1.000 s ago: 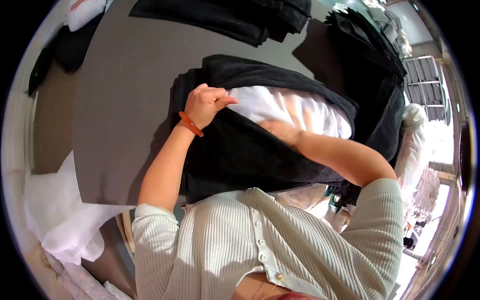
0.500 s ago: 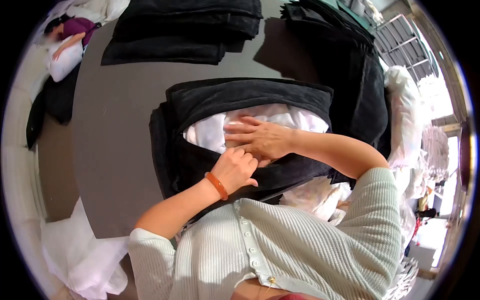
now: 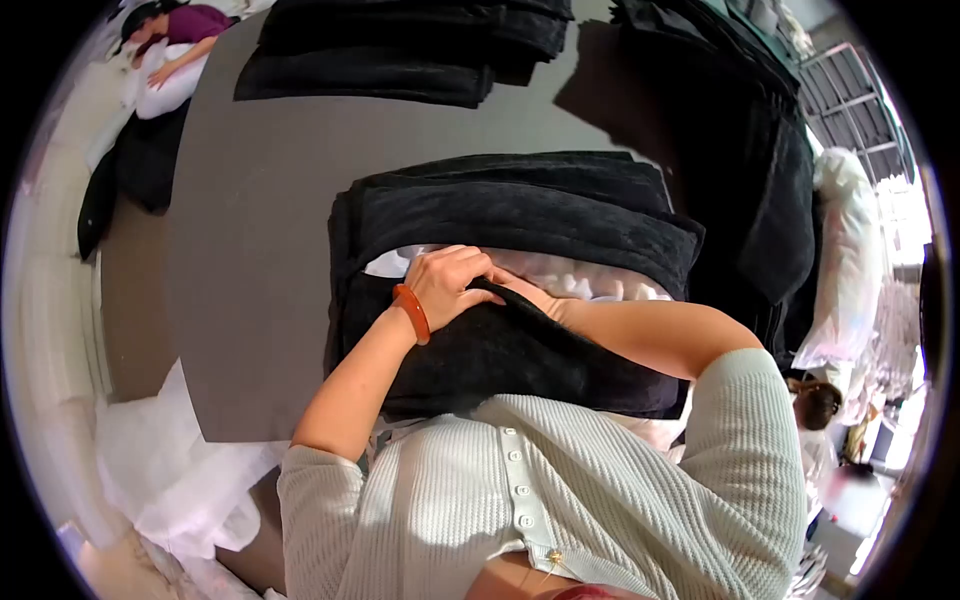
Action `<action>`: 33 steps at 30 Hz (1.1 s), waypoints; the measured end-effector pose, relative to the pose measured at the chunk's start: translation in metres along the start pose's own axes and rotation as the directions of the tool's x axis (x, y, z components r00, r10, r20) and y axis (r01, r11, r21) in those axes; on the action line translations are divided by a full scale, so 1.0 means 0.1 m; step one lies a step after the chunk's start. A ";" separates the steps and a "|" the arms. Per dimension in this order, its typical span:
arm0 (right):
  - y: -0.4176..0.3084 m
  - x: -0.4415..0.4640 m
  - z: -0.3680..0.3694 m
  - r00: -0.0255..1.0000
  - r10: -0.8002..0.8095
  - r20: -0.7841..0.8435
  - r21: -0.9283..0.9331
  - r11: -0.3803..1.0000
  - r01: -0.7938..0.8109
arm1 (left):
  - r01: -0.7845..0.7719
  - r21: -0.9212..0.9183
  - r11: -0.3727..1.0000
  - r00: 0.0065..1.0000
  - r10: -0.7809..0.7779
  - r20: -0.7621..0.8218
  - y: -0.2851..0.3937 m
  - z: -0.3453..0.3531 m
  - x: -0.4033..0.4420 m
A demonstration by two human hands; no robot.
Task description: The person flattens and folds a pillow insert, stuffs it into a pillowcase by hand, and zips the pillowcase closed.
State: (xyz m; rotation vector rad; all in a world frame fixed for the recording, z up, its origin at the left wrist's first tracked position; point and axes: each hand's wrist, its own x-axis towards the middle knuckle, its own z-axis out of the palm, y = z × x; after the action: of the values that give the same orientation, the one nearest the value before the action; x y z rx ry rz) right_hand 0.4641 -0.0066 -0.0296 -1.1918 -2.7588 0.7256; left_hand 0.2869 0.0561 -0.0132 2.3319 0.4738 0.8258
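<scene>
A black plush fabric cover [image 3: 500,350] lies on a stack of similar black pieces in front of me. Its long opening gapes, with glossy white fabric [image 3: 590,276] showing inside. My left hand [image 3: 445,283], an orange bangle at its wrist, is closed on the near edge of the opening, thumb on the outside. My right hand [image 3: 528,294] reaches into the opening from the right, its back partly showing. The black edge and my left hand hide its fingers, so I cannot see whether it grips anything.
Folded black fabric [image 3: 365,75] lies on the grey table [image 3: 250,250] at the far side. More black pieces [image 3: 720,170] are heaped at the right. White material [image 3: 180,470] hangs low at the left. A person in a purple top [image 3: 195,22] handles something white at the far left.
My right hand has slid deeper under the near edge of the cover. My left hand has moved up and left along that edge. The near layer covers more of the white fabric.
</scene>
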 end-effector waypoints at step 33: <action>-0.51 -0.19 -0.19 0.801 0.256 -0.541 -0.022 0.948 -0.317 | 0.195 0.295 0.935 0.932 -0.083 -0.353 0.27 -0.54 -0.68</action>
State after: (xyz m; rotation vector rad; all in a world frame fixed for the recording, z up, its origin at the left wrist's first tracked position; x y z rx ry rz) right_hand 0.4474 -0.0424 0.0119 -1.5712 -2.2003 0.1937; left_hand 0.2045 0.0241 0.0078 2.4177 0.9813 1.1549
